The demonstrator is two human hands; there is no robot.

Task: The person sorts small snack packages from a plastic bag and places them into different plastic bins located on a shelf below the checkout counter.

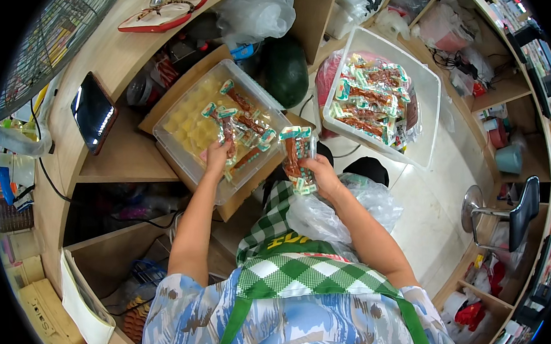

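My left hand (218,157) reaches into a clear plastic bin (188,175) and grips a clear-wrapped reddish-brown snack pack (226,127). Several similar packs (250,122) lie loose around it inside that bin. Above my lap, my right hand (324,173) holds upright a small bunch of wrapped snack packs (297,154) with green-and-white ends; their exact number is hidden. A crumpled clear plastic bag (323,216) rests on my lap under the right forearm. Ahead to the right, a second translucent bin (423,115) contains many more of these packs (370,97).
An opened cardboard box (241,197) supports the left bin. Behind it sits a dark green watermelon (286,72). A phone (93,112) and eyeglasses (168,10) lie on the curved wooden counter (74,170). A black-seated stool (524,213) stands at right, by crowded shelves.
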